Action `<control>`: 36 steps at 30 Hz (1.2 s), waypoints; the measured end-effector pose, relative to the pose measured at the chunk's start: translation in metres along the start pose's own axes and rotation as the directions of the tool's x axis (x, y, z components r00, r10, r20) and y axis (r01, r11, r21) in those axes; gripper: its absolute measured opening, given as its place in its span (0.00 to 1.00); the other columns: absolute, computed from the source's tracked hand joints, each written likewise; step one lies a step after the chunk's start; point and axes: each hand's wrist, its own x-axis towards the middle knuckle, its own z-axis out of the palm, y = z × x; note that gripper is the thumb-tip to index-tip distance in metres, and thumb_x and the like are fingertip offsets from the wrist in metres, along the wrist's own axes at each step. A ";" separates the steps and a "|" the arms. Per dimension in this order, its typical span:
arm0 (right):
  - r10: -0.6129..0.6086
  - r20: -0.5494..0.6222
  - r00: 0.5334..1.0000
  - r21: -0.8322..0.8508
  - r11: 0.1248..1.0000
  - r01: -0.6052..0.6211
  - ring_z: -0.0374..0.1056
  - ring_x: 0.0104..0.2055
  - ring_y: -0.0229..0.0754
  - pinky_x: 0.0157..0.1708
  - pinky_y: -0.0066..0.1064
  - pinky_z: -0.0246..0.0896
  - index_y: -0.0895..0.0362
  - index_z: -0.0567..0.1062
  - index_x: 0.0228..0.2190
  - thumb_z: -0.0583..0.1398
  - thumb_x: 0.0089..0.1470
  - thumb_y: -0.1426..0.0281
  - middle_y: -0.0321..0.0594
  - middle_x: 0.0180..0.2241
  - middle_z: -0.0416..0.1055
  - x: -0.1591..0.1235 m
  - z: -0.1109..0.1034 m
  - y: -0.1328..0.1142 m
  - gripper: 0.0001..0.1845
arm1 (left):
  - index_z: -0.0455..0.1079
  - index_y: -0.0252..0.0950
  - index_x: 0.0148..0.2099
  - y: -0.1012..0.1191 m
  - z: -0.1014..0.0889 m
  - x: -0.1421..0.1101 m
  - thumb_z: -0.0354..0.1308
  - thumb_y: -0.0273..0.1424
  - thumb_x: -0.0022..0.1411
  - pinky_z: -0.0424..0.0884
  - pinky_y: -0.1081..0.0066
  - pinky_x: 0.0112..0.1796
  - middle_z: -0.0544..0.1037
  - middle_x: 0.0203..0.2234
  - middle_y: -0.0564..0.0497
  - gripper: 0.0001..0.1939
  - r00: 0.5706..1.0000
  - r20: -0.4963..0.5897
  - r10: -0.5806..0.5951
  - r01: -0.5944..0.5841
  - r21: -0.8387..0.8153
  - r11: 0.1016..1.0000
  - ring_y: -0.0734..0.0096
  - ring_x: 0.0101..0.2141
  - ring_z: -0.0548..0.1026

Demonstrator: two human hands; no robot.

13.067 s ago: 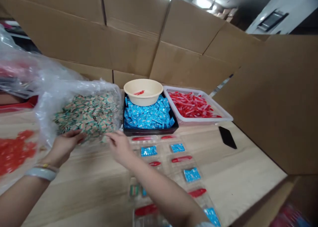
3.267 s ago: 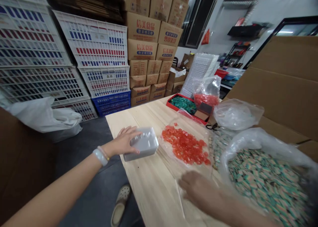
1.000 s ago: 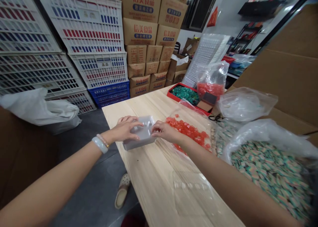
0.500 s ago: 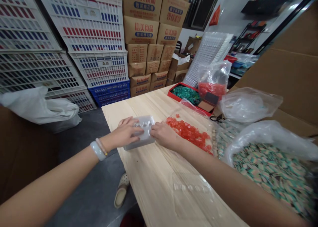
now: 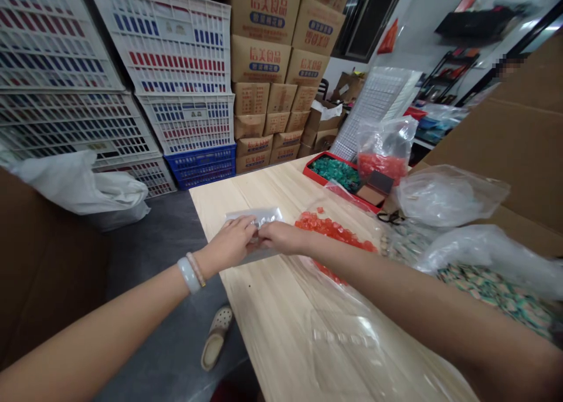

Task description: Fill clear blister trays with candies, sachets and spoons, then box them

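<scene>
A stack of clear plastic blister trays point(image 5: 259, 219) lies at the near left corner of the light wooden table point(image 5: 272, 308). My left hand point(image 5: 233, 243) pinches the stack's near edge with curled fingers. My right hand point(image 5: 277, 237) meets it there, fingers closed on the same edge. Just right of my hands, a heap of red candies point(image 5: 334, 232) lies on an opened clear bag.
A bag of green-and-tan wrapped sweets point(image 5: 492, 290) sits at the right, a red tray of green sweets point(image 5: 336, 173) further back. Another clear tray point(image 5: 347, 343) lies on the near table. White crates point(image 5: 167, 67) and cardboard boxes point(image 5: 272, 79) stand beyond. Cardboard walls the right.
My hands have slid together onto the near edge of the tray stack and closed on it; before, they rested on its top and right side. The view has shifted slightly.
</scene>
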 end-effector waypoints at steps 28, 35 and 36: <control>0.459 -0.287 0.841 -0.089 0.861 -0.501 0.59 0.42 0.44 0.42 0.37 0.53 0.56 0.66 0.41 0.54 0.50 0.69 0.42 0.40 0.66 -0.198 0.125 -0.122 0.14 | 0.63 0.43 0.50 0.128 0.075 -0.129 0.48 0.22 0.49 0.60 0.65 0.48 0.69 0.47 0.55 0.24 0.966 -0.039 0.255 -0.253 0.054 0.966 0.66 0.46 0.66; 0.766 -0.185 0.615 0.149 0.641 -0.753 0.47 0.56 0.51 0.53 0.49 0.40 0.47 0.57 0.52 0.57 0.46 0.65 0.38 0.54 0.55 -0.297 0.189 -0.149 0.29 | 0.63 0.39 0.51 0.153 0.095 -0.119 0.40 0.18 0.52 0.65 0.67 0.45 0.66 0.49 0.49 0.25 0.983 0.176 0.052 -0.047 -0.030 0.998 0.67 0.47 0.67; 0.750 -0.167 0.640 0.155 0.661 -0.734 0.47 0.56 0.51 0.52 0.50 0.40 0.47 0.57 0.52 0.58 0.46 0.66 0.39 0.54 0.55 -0.307 0.193 -0.153 0.30 | 0.62 0.38 0.51 0.162 0.095 -0.117 0.39 0.18 0.52 0.65 0.68 0.45 0.65 0.50 0.48 0.26 0.977 0.211 0.013 -0.003 -0.046 0.999 0.67 0.46 0.67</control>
